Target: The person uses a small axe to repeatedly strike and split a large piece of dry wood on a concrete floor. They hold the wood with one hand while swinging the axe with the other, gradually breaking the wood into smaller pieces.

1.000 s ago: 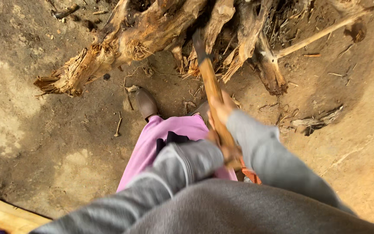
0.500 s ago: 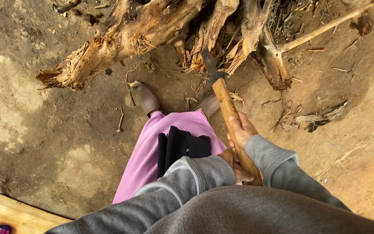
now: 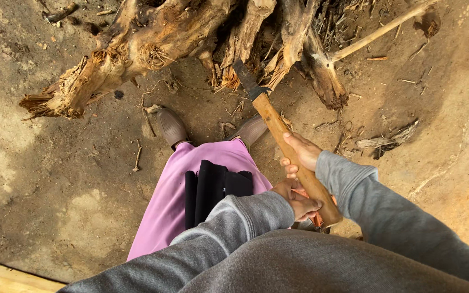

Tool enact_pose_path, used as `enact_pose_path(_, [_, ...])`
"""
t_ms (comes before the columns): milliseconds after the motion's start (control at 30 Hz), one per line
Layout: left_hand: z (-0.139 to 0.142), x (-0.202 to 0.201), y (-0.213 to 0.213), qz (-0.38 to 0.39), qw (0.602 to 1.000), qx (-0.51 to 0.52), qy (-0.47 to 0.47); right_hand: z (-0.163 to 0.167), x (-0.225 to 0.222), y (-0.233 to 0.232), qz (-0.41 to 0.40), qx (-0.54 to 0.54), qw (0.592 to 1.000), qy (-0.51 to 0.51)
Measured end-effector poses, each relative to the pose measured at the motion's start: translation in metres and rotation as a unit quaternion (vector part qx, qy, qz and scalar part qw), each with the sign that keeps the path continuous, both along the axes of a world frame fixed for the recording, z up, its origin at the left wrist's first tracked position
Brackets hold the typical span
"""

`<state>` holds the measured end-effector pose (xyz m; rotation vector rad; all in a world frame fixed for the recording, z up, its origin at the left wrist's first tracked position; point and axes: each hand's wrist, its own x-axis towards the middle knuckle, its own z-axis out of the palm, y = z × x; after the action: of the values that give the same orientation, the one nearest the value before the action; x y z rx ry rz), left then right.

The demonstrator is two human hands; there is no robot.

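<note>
Hands held the axe (image 3: 291,149) together on its pale wooden handle. The right hand (image 3: 301,153) sat higher up the shaft, its fingers (image 3: 287,169) curled shut around the wood, the grey sleeve (image 3: 354,184) reaching down to the wrist. The left hand (image 3: 298,198) gripped lower, near the butt end of the handle, fingers wrapped closed around it, with something orange showing just under the palm; what that was could not be told.

The axe ran on a slant from the hands at lower right up toward the upper left. Its dark metal head (image 3: 245,78) lay at the foot of a pile of split, splintered logs (image 3: 153,49) and roots, close against the frayed end of one piece; whether the blade touched the wood could not be told.

Two brown shoes (image 3: 172,127) stood on the bare earth just below the wood pile, with a pink skirt (image 3: 175,190) above them and a dark folded cloth (image 3: 213,187) lying against the skirt. A thin pale stick (image 3: 378,31) stuck out of the pile to the right. A strip of yellow plank (image 3: 6,276) showed at the lower left corner.
</note>
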<state>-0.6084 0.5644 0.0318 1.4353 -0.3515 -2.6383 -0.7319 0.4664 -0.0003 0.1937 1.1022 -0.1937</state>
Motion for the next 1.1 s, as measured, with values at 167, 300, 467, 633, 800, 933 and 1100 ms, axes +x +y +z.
enact_pose_path(167, [0.001, 0.002, -0.009, 0.068, 0.985, 0.152, -0.053, 0.002, 0.044, 0.005, 0.040, -0.031, 0.996, 0.073])
enact_pose_path(300, [-0.003, 0.034, -0.009, 0.130, 0.965, 0.226, 0.016, 0.008, 0.094, 0.004, 0.153, -0.085, 0.951, 0.254])
enact_pose_path(467, [0.003, 0.041, 0.004, 0.125, 0.959, 0.254, -0.006, 0.034, 0.105, 0.006, 0.231, -0.111, 0.918, 0.302])
enact_pose_path(633, [-0.001, 0.039, 0.008, 0.121, 0.963, 0.242, -0.011, 0.025, 0.110, 0.013, 0.235, -0.106, 0.917, 0.306])
enact_pose_path(800, [-0.004, 0.048, 0.008, 0.123, 0.962, 0.244, 0.001, 0.012, 0.108, 0.017, 0.154, -0.074, 0.946, 0.275])
enact_pose_path(933, [-0.001, 0.044, 0.006, 0.116, 0.966, 0.232, -0.009, 0.014, 0.107, 0.015, 0.003, -0.014, 0.984, 0.175])
enact_pose_path(1100, [-0.007, 0.044, 0.004, 0.126, 0.967, 0.220, -0.022, 0.004, 0.120, 0.013, 0.280, -0.146, 0.880, 0.354])
